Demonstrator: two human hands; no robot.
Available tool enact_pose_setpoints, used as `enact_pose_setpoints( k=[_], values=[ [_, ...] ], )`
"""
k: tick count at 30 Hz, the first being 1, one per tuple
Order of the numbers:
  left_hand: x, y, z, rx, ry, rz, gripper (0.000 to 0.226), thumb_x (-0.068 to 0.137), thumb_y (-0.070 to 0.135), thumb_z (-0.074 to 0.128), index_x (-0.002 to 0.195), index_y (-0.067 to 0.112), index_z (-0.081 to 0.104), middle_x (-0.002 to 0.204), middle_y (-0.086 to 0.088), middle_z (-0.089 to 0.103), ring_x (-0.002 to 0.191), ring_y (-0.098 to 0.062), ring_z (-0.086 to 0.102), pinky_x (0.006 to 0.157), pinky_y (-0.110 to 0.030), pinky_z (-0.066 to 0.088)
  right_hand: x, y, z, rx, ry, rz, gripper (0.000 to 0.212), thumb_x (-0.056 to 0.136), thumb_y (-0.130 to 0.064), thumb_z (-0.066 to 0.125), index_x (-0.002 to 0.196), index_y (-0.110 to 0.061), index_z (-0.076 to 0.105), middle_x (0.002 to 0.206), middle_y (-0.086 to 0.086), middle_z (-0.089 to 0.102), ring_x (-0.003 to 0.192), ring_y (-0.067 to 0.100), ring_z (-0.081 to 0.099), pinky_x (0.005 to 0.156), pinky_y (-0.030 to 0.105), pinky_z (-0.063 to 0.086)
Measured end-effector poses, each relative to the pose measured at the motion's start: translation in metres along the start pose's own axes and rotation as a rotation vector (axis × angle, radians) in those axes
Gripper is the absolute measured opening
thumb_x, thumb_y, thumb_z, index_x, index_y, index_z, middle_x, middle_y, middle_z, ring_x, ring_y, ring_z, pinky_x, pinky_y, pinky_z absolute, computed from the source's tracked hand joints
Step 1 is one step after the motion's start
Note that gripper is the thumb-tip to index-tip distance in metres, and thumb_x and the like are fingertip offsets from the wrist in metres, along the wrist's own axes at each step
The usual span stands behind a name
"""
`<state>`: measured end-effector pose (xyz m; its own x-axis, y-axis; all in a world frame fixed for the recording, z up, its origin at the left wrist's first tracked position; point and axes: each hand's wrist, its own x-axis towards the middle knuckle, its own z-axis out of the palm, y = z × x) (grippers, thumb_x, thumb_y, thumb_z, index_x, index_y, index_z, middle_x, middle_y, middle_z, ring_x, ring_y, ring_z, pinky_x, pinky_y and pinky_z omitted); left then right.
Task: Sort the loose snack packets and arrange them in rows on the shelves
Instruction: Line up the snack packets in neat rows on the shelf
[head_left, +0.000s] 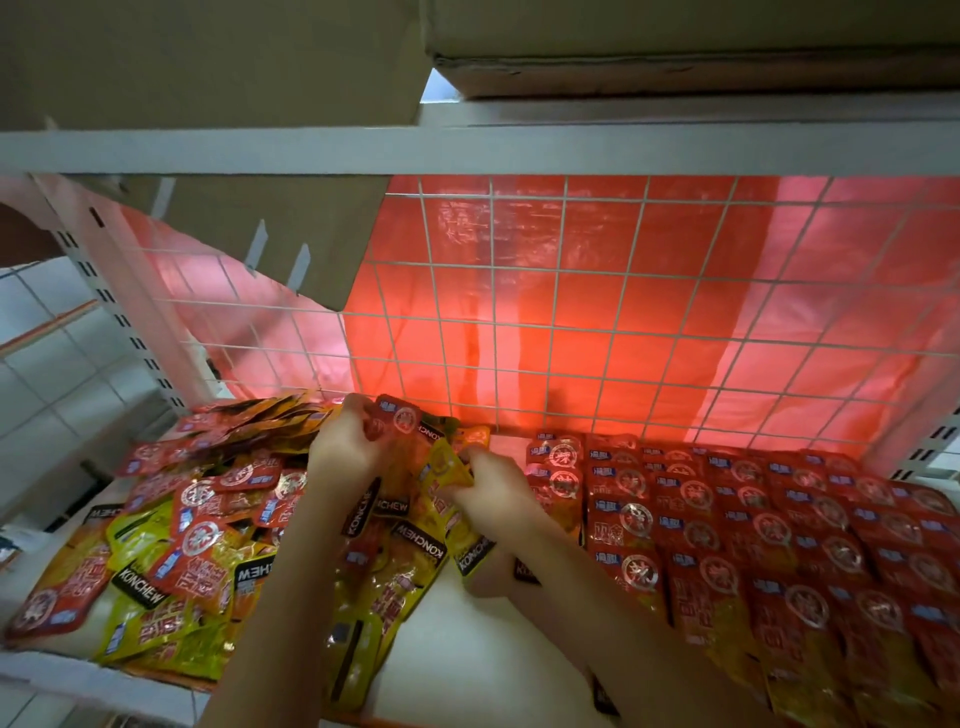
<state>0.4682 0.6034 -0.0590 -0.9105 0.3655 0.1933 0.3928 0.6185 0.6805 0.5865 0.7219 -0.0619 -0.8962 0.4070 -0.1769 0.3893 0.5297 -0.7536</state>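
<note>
- Snack packets (395, 587) lie loose on the white shelf (467, 649), the nearest of them a run of yellow and red ones that reaches from the shelf's front edge up between the two forearms.
- Left of that run on the shelf, a jumbled heap of packets (171, 551) mixes red ones with a round seal mark and yellow-green ones with a black "KONCHEW" band, overlapping at all angles.
- Right of the bare strip of shelf, red packets in rows (779, 530) lie flat and overlapping, lined up from the front edge back to the rear of the shelf.
- Right hand (493, 488) is further in, over the middle of the shelf, with its fingers curled round a yellow packet (441, 467) that it pinches at its upper end.
- Left hand (345, 441) is just beyond and to the left of it, with its fingers curled round a red packet (400, 421) held upright; the two hands are close together, nearly touching.
- Behind the hands, at the back of the shelf, stands a white wire grid (571, 312) with red plastic sheeting (649, 353) glowing through it.
- Above the shelf, a white shelf beam (467, 150) crosses the view, with cardboard boxes (675, 47) resting on the level above it.
</note>
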Motion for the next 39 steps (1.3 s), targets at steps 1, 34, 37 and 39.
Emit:
enact_pose_setpoints(
  k=[1, 34, 37, 39],
  values=[
    [-0.002, -0.001, -0.003, -0.059, 0.005, 0.002, 0.035, 0.083, 0.025, 0.07, 0.108, 0.008, 0.054, 0.093, -0.008, 0.066, 0.087, -0.031, 0.063, 0.076, -0.041, 0.05, -0.001, 0.001, -0.002, 0.067, 0.011, 0.006, 0.041, 0.089, -0.023, 0.064, 0.126, -0.012, 0.05, 0.115, 0.007, 0.06, 0.085, 0.019, 0.06, 0.066, 0.024, 0.045],
    [-0.086, 0.049, 0.05, -0.695, -0.433, -0.26, 0.006, 0.089, 0.013, 0.062, 0.09, 0.009, 0.067, 0.09, -0.015, 0.07, 0.08, -0.026, 0.065, 0.074, -0.041, 0.054, -0.089, 0.111, -0.096, 0.607, 0.421, 0.052, 0.018, 0.078, -0.004, 0.07, 0.08, -0.022, 0.069, 0.075, -0.004, 0.073, 0.067, 0.009, 0.069, 0.062, 0.023, 0.049],
    [-0.089, 0.054, 0.058, -0.665, -0.468, -0.256, 0.005, 0.09, 0.013, 0.062, 0.088, 0.011, 0.067, 0.083, -0.006, 0.071, 0.072, -0.017, 0.068, 0.065, -0.032, 0.056, -0.094, 0.116, -0.098, 0.589, 0.459, 0.062, 0.018, 0.078, -0.005, 0.071, 0.078, -0.022, 0.068, 0.076, -0.003, 0.072, 0.062, 0.005, 0.068, 0.058, 0.02, 0.049],
    [-0.091, 0.059, 0.062, -0.648, -0.49, -0.25, 0.005, 0.09, 0.014, 0.062, 0.088, 0.012, 0.066, 0.077, 0.0, 0.07, 0.064, -0.009, 0.067, 0.056, -0.023, 0.054, -0.096, 0.118, -0.1, 0.591, 0.485, 0.068, 0.018, 0.078, -0.006, 0.071, 0.077, -0.023, 0.067, 0.077, -0.003, 0.071, 0.064, 0.008, 0.068, 0.061, 0.024, 0.049]
  ],
)
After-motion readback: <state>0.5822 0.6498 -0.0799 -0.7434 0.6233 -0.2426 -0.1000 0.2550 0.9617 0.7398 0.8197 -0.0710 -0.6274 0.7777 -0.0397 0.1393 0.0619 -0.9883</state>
